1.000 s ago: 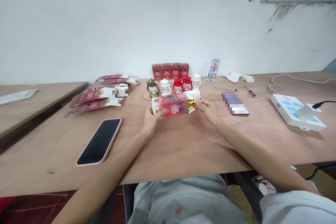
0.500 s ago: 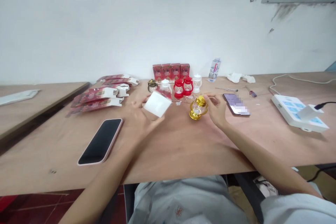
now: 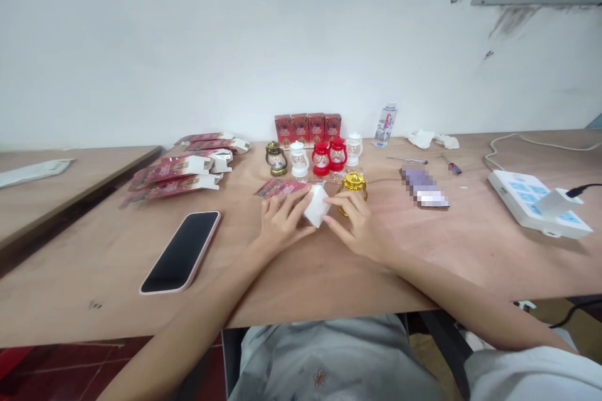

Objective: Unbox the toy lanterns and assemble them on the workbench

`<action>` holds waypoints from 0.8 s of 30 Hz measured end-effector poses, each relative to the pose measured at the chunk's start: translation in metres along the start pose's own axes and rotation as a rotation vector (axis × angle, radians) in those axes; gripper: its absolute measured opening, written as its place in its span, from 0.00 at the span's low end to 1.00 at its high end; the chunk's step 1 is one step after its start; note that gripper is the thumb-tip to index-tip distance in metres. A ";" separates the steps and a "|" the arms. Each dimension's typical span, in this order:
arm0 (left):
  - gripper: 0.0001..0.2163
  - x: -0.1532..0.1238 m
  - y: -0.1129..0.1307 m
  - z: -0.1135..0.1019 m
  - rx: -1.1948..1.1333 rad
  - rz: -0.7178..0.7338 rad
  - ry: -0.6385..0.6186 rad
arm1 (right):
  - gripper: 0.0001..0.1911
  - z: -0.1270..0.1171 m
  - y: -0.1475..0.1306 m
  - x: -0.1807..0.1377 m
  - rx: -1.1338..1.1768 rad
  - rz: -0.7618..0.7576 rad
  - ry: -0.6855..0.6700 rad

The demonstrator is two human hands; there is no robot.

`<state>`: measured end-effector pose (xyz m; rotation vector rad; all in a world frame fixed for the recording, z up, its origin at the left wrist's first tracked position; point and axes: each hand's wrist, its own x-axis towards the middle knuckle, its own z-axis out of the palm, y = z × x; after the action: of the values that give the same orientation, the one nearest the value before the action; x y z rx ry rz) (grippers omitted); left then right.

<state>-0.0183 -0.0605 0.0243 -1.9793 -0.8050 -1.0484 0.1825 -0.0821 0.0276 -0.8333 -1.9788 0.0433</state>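
Both my hands meet at the middle of the wooden table (image 3: 329, 269) over a red and white carton (image 3: 314, 203). My left hand (image 3: 281, 223) presses its red side (image 3: 277, 187) down, fingers laid along it. My right hand (image 3: 356, 225) pinches the white end flap from the right. A small gold lantern (image 3: 353, 183) stands just behind my right fingers. Behind it is a row of small lanterns: a bronze one (image 3: 276, 158), two white ones (image 3: 298, 159) and two red ones (image 3: 329, 155).
Several red boxes (image 3: 307, 126) stand by the wall with a small water bottle (image 3: 385, 124). Flattened red cartons (image 3: 179, 172) lie at the left. A black phone (image 3: 180, 251) lies front left, a second phone (image 3: 422, 186) and a white power strip (image 3: 538, 202) at the right.
A second ago both hands held the red carton with the gold lantern in its end. The lantern came out and now stands on the table, and both hands are back on the carton.
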 end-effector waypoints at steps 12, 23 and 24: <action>0.29 0.001 -0.003 0.006 -0.231 0.059 -0.010 | 0.19 0.016 0.002 -0.003 0.328 0.257 -0.021; 0.33 0.005 -0.004 0.000 -0.198 -0.007 -0.149 | 0.16 0.019 0.008 -0.007 0.397 0.212 0.068; 0.33 0.005 -0.004 -0.001 -0.191 0.026 -0.160 | 0.17 0.021 0.009 -0.007 0.395 0.236 0.073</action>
<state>-0.0192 -0.0583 0.0299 -2.2520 -0.7850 -0.9924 0.1732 -0.0735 0.0076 -0.7872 -1.7167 0.5172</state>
